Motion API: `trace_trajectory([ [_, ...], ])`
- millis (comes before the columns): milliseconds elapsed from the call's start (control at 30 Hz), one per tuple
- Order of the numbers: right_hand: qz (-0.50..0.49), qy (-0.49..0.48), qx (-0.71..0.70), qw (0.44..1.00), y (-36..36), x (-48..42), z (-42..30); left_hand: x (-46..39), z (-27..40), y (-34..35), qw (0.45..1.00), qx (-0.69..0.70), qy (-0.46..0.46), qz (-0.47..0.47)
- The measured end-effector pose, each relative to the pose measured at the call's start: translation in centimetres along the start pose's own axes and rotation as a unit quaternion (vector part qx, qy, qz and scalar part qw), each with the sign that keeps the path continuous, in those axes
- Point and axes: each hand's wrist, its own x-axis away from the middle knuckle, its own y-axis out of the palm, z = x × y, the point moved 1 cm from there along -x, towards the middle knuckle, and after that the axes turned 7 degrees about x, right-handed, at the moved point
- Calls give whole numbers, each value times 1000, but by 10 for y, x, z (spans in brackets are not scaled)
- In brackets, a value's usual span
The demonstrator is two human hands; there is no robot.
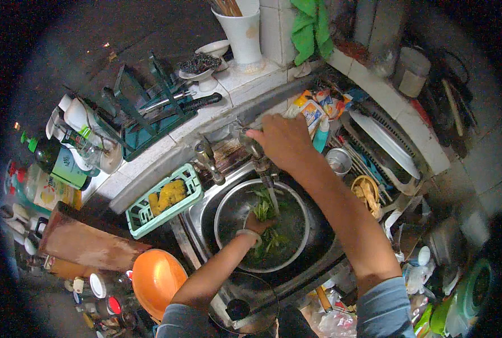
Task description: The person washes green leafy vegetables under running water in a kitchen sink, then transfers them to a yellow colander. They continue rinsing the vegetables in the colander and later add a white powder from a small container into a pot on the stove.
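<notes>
My left hand point(257, 224) is down inside a round metal bowl point(305, 236), closed around a bunch of leafy greens point(264, 208). More of the leaves hang below the fist. The bowl stands in a stainless steel sink point(201, 211). Water point(273, 201) runs from the tap point(260, 162) into the bowl, beside the leaves. At the top of this tap, my right hand point(285, 139) grips the handle, which the fingers mostly hide. A second tap point(208, 162) is to the left.
A green plastic basket point(139, 230) with yellow sponges point(168, 197) sits left of the sink. An orange bowl point(155, 281) lies near my left forearm. Knives stand in a rack point(149, 126) on the tiled ledge. Right of the sink are a metal cup point(339, 160) and a white tray point(384, 143).
</notes>
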Motion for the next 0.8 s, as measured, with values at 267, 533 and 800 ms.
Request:
trace_trajectory([
  [267, -197, 60, -217, 954, 36, 116, 21, 71, 56, 8, 865, -491, 5, 97],
  [533, -193, 201, -97, 955, 186, 126, -44, 66, 12, -20, 910, -386, -148, 31],
  [800, -183, 59, -352, 916, 232, 131, -5, 58, 44, 4, 856, -470, -204, -68],
])
